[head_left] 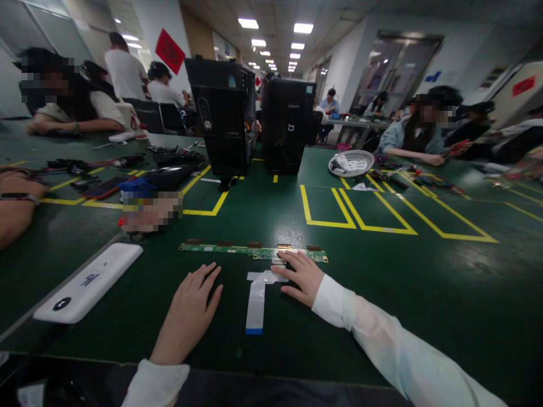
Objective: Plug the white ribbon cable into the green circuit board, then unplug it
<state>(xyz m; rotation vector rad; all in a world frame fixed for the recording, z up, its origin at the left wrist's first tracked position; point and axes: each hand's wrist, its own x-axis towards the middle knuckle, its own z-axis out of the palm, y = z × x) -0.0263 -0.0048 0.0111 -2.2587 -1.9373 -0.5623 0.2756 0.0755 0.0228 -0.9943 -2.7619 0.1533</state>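
A long, narrow green circuit board lies across the dark green table in front of me, with several brown connector tabs along its far edge. A white flat ribbon cable with a blue end lies bent on the near side of the board. My right hand rests with fingers spread, its upper fingertips over the board's right part and lower ones beside the cable's upper end. To the left of the cable, my left hand lies flat on the table with fingers stretched, touching neither board nor cable.
A white device lies at the left. Two black computer towers stand at the back. A white basket holding parts sits at the back right. Yellow tape marks the table. Another person's wrist shows at the left edge.
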